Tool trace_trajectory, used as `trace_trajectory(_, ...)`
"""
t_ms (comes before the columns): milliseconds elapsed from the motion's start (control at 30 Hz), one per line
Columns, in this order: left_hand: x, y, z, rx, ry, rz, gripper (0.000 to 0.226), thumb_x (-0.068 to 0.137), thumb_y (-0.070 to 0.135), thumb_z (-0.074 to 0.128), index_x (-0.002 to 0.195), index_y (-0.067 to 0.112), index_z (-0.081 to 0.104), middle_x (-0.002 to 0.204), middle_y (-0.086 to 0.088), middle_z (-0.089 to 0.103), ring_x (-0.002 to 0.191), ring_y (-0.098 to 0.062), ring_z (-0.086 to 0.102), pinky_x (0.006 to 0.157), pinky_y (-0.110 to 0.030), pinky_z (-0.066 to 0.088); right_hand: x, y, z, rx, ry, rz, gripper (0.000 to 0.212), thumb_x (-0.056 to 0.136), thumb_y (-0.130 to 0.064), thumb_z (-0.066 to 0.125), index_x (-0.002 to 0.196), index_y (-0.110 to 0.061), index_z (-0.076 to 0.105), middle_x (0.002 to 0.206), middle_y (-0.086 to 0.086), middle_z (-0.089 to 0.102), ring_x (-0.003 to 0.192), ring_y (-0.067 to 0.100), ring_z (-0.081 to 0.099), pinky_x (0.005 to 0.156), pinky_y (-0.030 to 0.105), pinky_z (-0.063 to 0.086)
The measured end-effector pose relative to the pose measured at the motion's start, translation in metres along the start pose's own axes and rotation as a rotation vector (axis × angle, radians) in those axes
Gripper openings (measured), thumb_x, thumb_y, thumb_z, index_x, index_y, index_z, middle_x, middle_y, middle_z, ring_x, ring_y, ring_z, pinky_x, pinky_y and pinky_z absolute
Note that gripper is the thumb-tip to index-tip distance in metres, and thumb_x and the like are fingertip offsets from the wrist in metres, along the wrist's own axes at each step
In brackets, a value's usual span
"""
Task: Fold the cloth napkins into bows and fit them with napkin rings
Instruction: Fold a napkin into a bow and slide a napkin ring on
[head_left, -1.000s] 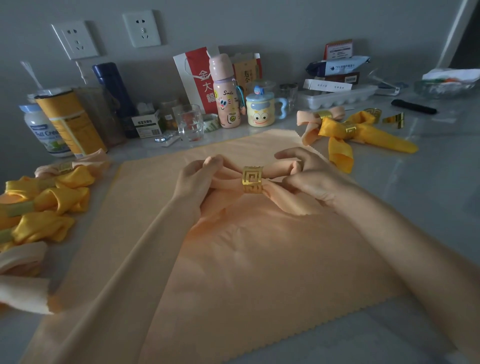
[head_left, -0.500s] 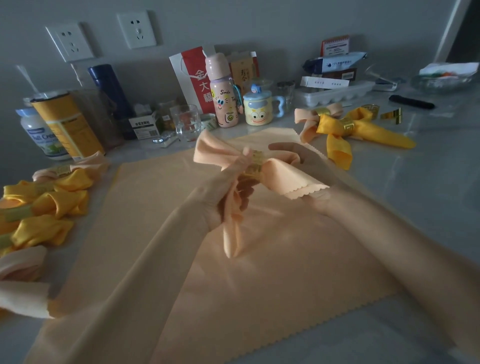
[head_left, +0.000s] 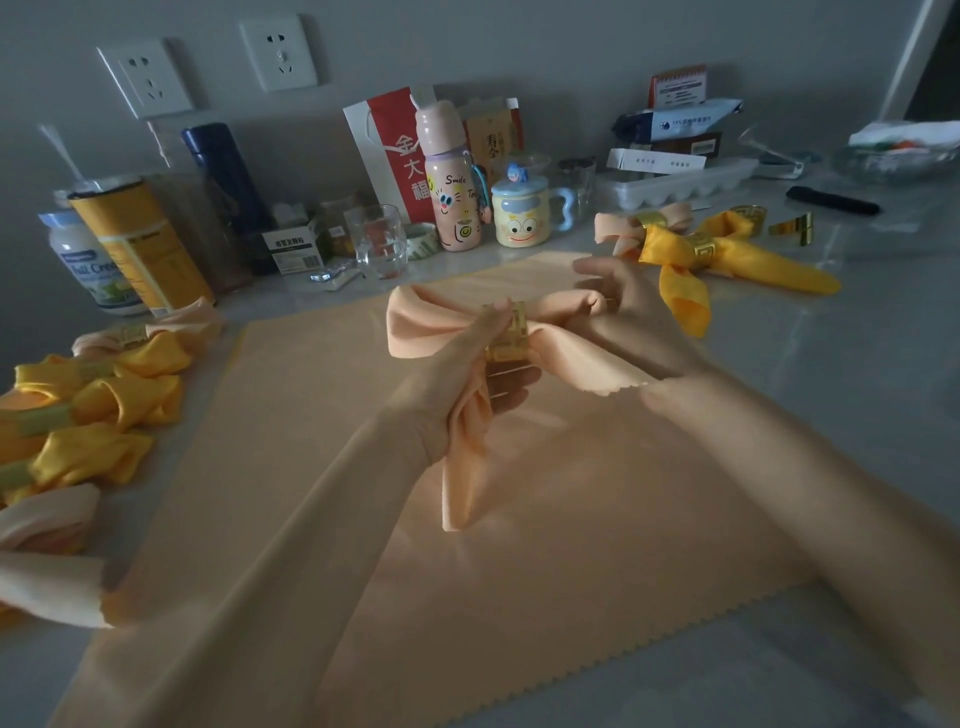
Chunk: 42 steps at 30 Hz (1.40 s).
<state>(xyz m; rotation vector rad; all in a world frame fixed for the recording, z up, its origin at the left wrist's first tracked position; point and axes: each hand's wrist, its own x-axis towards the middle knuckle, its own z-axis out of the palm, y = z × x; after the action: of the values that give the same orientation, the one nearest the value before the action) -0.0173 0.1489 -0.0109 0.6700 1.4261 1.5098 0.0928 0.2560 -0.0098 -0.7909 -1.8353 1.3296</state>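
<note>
head view: left hand (head_left: 457, 376) pinches ring (head_left: 514, 338), right hand (head_left: 641, 325) grips bow (head_left: 423, 325).

A folded napkin (head_left: 431, 327) is held above the middle of a cloth (head_left: 467, 571) spread flat on the table (head_left: 857, 415), a napkin ring (head_left: 514, 338) round its centre. The left hand (head_left: 457, 384) grips at the ring; the right hand (head_left: 628, 322) holds the loop to its right. Finished bows (head_left: 98, 395) are heaped at the cloth's left edge; two more bows (head_left: 696, 249) lie beyond its far right corner, with loose rings (head_left: 792, 228) just right of them. A glass (head_left: 376, 241), bottle (head_left: 449, 182) and mug (head_left: 522, 215) stand in a row behind the cloth, before the wall.
</note>
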Motion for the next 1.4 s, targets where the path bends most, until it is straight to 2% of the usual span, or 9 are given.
trace_trajectory(200, -0.003, 0.004, -0.002, -0.081, 0.042, 0.091, 0.014, 0.090, 0.033, 0.056, 0.090, 0.021, 0.062, 0.078, 0.003, 0.063, 0.070, -0.008, 0.057, 0.066, -0.022, 0.043, -0.011, -0.013, -0.007, 0.374, -0.525, 0.523, 0.038, 0.064, -0.044, 0.066, 0.090, -0.016, 0.063, 0.079, 0.006, 0.066, 0.067, 0.016, 0.063, 0.061, 0.028, 0.053)
trace_trajectory(367, -0.004, 0.004, -0.001, -0.148, 0.060, 0.086, 0.014, 0.087, 0.032, 0.060, 0.091, 0.019, 0.062, 0.072, 0.004, 0.065, 0.062, -0.006, 0.059, 0.070, -0.025, 0.042, -0.010, -0.007, -0.004, 0.286, -0.475, 0.345, 0.005, 0.089, -0.012, 0.059, 0.090, -0.010, 0.064, 0.057, -0.006, 0.062, 0.046, 0.000, 0.057, 0.042, 0.013, 0.041)
trace_trajectory(500, -0.005, 0.012, -0.005, -0.259, 0.126, 0.093, 0.017, 0.086, 0.029, 0.063, 0.093, 0.013, 0.063, 0.077, -0.003, 0.064, 0.067, -0.012, 0.058, 0.070, -0.025, 0.045, -0.006, -0.008, -0.011, 0.156, -0.381, 0.218, 0.025, 0.081, 0.001, 0.061, 0.099, -0.014, 0.069, 0.081, 0.000, 0.069, 0.073, 0.009, 0.064, 0.057, 0.014, 0.047)
trace_trajectory(600, -0.003, 0.011, -0.007, -0.340, 0.141, 0.091, 0.022, 0.086, 0.029, 0.063, 0.097, 0.010, 0.061, 0.077, -0.004, 0.063, 0.065, -0.013, 0.059, 0.069, -0.024, 0.045, -0.009, -0.009, -0.007, 0.028, -0.330, 0.088, 0.031, 0.081, 0.005, 0.057, 0.071, -0.022, 0.067, 0.061, -0.007, 0.062, 0.056, 0.000, 0.055, 0.051, 0.010, 0.041)
trace_trajectory(667, -0.002, 0.006, -0.004, -0.375, 0.117, 0.086, 0.025, 0.089, 0.034, 0.059, 0.099, 0.012, 0.059, 0.073, -0.001, 0.062, 0.062, -0.009, 0.058, 0.068, -0.023, 0.044, -0.016, -0.006, 0.004, -0.260, -0.235, -0.111, 0.029, 0.086, -0.003, 0.055, 0.058, -0.014, 0.055, 0.055, -0.006, 0.050, 0.051, 0.002, 0.045, 0.048, 0.015, 0.036)
trace_trajectory(833, 0.000, -0.010, 0.006, -0.306, 0.054, 0.005, 0.031, 0.086, 0.044, 0.056, 0.091, 0.014, 0.060, 0.069, 0.001, 0.059, 0.057, -0.009, 0.057, 0.060, -0.021, 0.052, -0.039, 0.008, 0.037, -1.000, -0.301, -0.426, 0.017, 0.095, -0.019, 0.043, 0.104, -0.012, 0.056, 0.095, 0.007, 0.063, 0.086, 0.030, 0.061, 0.068, 0.032, 0.040)
trace_trajectory(933, 0.003, -0.017, 0.004, -0.238, 0.011, -0.019, 0.042, 0.066, 0.047, 0.065, 0.091, 0.013, 0.064, 0.076, -0.002, 0.064, 0.073, -0.016, 0.060, 0.086, -0.033, 0.050, -0.039, 0.007, 0.036, -0.965, -0.322, -0.410, 0.023, 0.095, -0.020, 0.042, 0.111, -0.012, 0.057, 0.103, 0.009, 0.064, 0.091, 0.030, 0.062, 0.074, 0.035, 0.047)
trace_trajectory(1233, 0.003, -0.007, 0.001, -0.050, 0.122, 0.164, 0.047, 0.093, 0.045, 0.047, 0.097, 0.002, 0.066, 0.083, -0.011, 0.071, 0.080, -0.017, 0.068, 0.084, -0.031, 0.055, -0.041, -0.001, 0.031, -0.802, -0.346, -0.361, 0.027, 0.098, -0.032, 0.039, 0.103, -0.016, 0.060, 0.097, 0.005, 0.063, 0.089, 0.030, 0.060, 0.071, 0.032, 0.042)
trace_trajectory(1400, 0.000, 0.014, -0.014, -0.422, 0.188, 0.177, 0.035, 0.091, 0.049, 0.048, 0.083, 0.014, 0.052, 0.055, 0.004, 0.043, 0.038, -0.004, 0.037, 0.037, -0.015, 0.037, -0.037, -0.008, 0.028, -0.422, -0.607, -0.025, 0.048, 0.093, -0.050, 0.044, 0.068, -0.014, 0.065, 0.065, 0.001, 0.064, 0.062, 0.020, 0.058, 0.065, 0.027, 0.046)
